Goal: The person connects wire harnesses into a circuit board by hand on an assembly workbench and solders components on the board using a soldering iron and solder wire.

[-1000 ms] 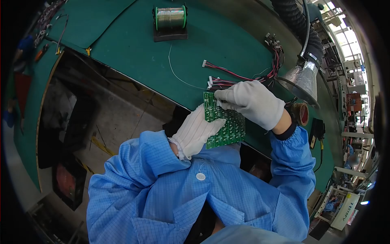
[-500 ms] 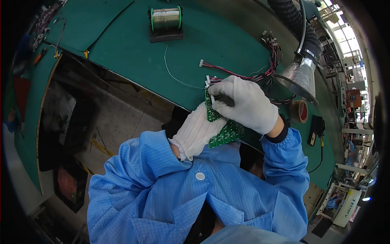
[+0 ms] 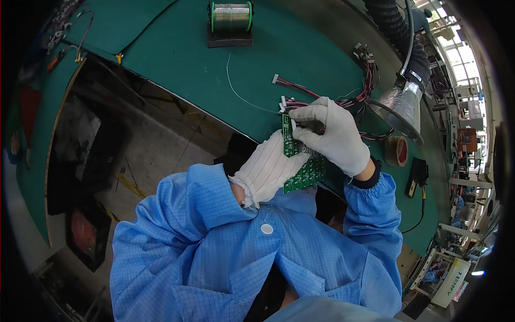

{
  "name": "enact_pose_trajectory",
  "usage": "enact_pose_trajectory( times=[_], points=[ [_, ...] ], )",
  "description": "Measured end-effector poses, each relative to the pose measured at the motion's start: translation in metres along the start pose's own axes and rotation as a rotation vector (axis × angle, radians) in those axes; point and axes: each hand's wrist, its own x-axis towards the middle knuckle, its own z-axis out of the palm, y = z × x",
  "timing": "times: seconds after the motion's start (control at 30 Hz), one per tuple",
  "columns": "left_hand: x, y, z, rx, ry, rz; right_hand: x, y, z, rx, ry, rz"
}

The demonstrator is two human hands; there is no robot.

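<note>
My left hand [image 3: 268,170], in a white glove, is closed on a green circuit board [image 3: 303,177], its thumb lying across the face. The board is tilted over the bench's front edge, and part of it is hidden by the gloves. At its upper end my right hand [image 3: 340,139], also gloved, has thumb and forefinger bent around a small white connector [image 3: 293,125] against the board. Wires show in the gap of that hand, but its fingertips hide the exact contact. Thin solder wire [image 3: 244,96] runs down to the board's top corner, beside several white-plugged cables [image 3: 289,103].
A solder spool [image 3: 232,19] on a black stand sits at the back of the green bench [image 3: 177,59]. Behind my right hand are a red-black wire bundle [image 3: 367,80], a foil-wrapped fume hood [image 3: 399,107], a tape roll [image 3: 396,150] and a black device [image 3: 417,174].
The view has shifted slightly, so the bench items sit a little higher and further right. Both hands still grip at the board, with the right fingers close to its upper end.
</note>
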Motion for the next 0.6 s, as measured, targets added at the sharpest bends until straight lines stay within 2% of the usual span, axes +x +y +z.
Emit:
enact_pose_trajectory(
  times=[0.03,0.17,0.23,0.47,0.53,0.6],
  points=[
    [-0.002,0.0,-0.002,0.092,-0.009,0.082,0.0,0.0,0.0,-0.004,0.011,-0.009],
    [-0.002,-0.004,0.005,0.222,-0.044,0.079,-0.002,-0.003,0.0,0.025,-0.002,0.04],
    [-0.002,-0.003,0.004,0.305,-0.015,0.146,-0.002,-0.004,0.0,0.067,0.017,0.063],
    [0.001,0.007,-0.002,0.373,-0.049,0.153,-0.006,-0.003,0.0,0.002,0.047,0.005],
    [0.002,0.01,-0.005,0.235,-0.064,0.121,-0.007,0.001,0.0,0.026,0.066,-0.044],
    [0.002,0.011,-0.007,0.248,-0.061,0.133,-0.008,0.003,0.001,0.034,0.07,-0.032]
  ],
)
